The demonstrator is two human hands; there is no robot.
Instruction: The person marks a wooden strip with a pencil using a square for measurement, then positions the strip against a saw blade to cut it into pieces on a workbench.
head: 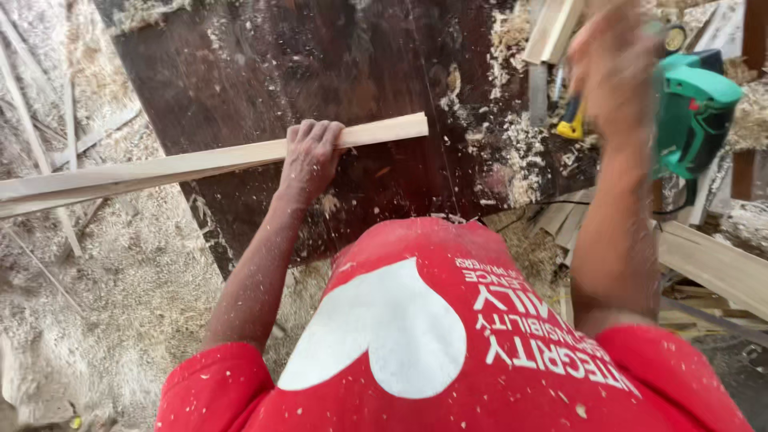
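Note:
My left hand [308,156] is closed over a long pale wooden slat [184,166] that lies across a dark, dusty board [264,72]. One end of the slat stops near the board's middle, and the other runs off the left edge of the view. My right hand [612,68] is raised at the upper right and blurred by motion. It is just in front of a green power tool [698,112]. I cannot tell whether it grips the tool. My red shirt [448,352] fills the bottom of the view.
Sawdust and shavings [120,272] cover the ground on the left and pile up on the board's right side. A yellow and blue tool [572,122] lies by the green one. Pale planks [712,264] are stacked at the right, with a dark cable [552,204] beside them.

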